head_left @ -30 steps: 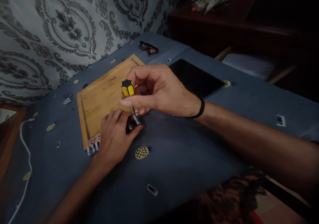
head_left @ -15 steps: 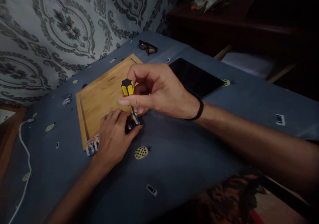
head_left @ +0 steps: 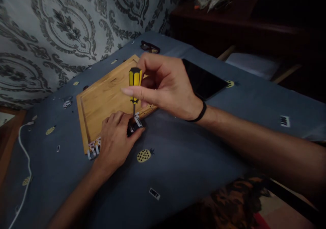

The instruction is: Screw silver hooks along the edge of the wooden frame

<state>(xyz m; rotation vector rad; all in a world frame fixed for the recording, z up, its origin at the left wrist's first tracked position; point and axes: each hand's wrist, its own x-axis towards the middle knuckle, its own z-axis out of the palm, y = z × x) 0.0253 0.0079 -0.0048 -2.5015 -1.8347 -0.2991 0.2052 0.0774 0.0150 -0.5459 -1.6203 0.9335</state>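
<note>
My right hand (head_left: 165, 84) pinches the yellow and black handle of a screwdriver (head_left: 135, 77), which stands nearly upright. Its shaft points down to a small metal hook (head_left: 138, 120) at the near edge of a wooden board (head_left: 107, 96). My left hand (head_left: 115, 137) wraps over that edge, thumb below and fingers on top, just left of the hook. Something dark and partly shiny shows between its thumb and fingers. More metal hooks (head_left: 93, 149) sit along the board's near left corner, partly behind my left hand. Whether the screwdriver tip touches a screw is too small to tell.
A black tablet-like slab (head_left: 203, 79) lies right of the board. Dark glasses (head_left: 150, 47) rest behind it. Loose metal pieces (head_left: 67, 103) lie to the left on the blue tablecloth (head_left: 183, 174). A white cable (head_left: 26, 157) runs down the left side. A patterned wall stands behind.
My right hand has risen a little with the screwdriver, which now stands more upright, showing more of its handle and shaft. My left hand stays at the board's edge.
</note>
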